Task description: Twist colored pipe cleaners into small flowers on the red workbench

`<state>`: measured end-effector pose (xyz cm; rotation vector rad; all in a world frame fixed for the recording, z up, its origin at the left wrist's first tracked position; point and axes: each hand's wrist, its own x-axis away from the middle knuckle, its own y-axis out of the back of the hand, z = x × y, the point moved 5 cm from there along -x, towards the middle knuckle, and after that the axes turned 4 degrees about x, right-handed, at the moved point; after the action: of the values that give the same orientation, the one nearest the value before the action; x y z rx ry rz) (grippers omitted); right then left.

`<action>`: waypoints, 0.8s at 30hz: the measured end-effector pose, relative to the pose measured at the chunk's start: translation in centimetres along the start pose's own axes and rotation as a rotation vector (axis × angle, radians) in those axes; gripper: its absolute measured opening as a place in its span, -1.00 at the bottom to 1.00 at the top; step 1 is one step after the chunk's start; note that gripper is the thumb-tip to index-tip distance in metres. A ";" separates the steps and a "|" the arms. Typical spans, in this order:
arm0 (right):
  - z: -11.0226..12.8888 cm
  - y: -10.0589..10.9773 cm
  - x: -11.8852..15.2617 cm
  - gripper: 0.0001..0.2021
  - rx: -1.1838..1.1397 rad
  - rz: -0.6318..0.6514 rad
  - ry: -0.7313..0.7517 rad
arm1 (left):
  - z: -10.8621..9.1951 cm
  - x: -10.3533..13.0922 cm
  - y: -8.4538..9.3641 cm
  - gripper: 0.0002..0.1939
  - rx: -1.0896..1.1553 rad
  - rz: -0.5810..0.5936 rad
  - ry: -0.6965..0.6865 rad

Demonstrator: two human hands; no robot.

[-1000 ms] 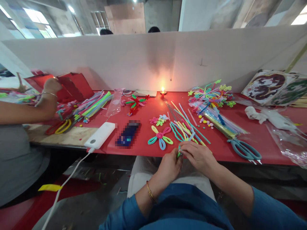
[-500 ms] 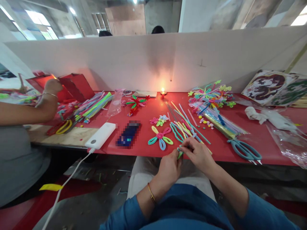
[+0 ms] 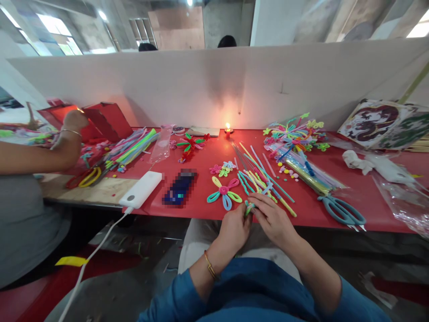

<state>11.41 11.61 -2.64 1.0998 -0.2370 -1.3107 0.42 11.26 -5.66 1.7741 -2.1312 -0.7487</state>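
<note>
Both hands are positioned close together, slightly right of centre and below mid-height. The left forearm (image 3: pixel 204 273) extends from the lower centre of the frame diagonally toward the upper right. The left hand (image 3: pixel 234 229) is closed in a grip, back facing up, fingers curled inward. The right forearm (image 3: pixel 310 264) extends from the lower right toward the upper left. The right hand (image 3: pixel 274 221) is palm down, fingers together and slightly bent, fingertips directed at the left fingertips. The right thumb is hidden.
</note>
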 end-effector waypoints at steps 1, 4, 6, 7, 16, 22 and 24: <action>-0.2 0.2 -0.1 -0.70 -0.029 0.025 0.017 | 0.0 0.0 0.0 -0.82 0.064 0.010 -0.001; -0.5 0.9 -0.5 -0.72 -0.099 0.114 0.071 | 0.0 0.2 -0.3 -0.83 0.218 0.056 0.010; -0.4 1.5 -0.8 -0.75 -0.127 0.156 0.080 | -0.1 0.4 -0.5 -0.82 0.287 0.071 0.024; -0.4 1.7 -1.0 -0.78 -0.133 0.164 0.072 | -0.2 0.5 -0.6 -0.82 0.314 0.066 0.032; -1.1 1.8 -1.1 -0.91 -0.152 0.069 -0.223 | -0.9 1.3 -0.2 -0.74 0.470 -0.079 0.050; -0.1 1.4 -0.9 -0.88 -0.071 -0.009 -0.173 | -0.8 1.4 0.1 -0.76 0.388 -0.158 0.004; 0.4 1.1 -0.6 -0.83 -0.030 -0.045 -0.109 | -0.8 1.3 0.4 -0.77 0.313 -0.175 -0.034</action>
<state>11.67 11.74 -1.35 1.0149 -0.2739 -1.4124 0.28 9.89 -4.93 2.1416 -2.2362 -0.5071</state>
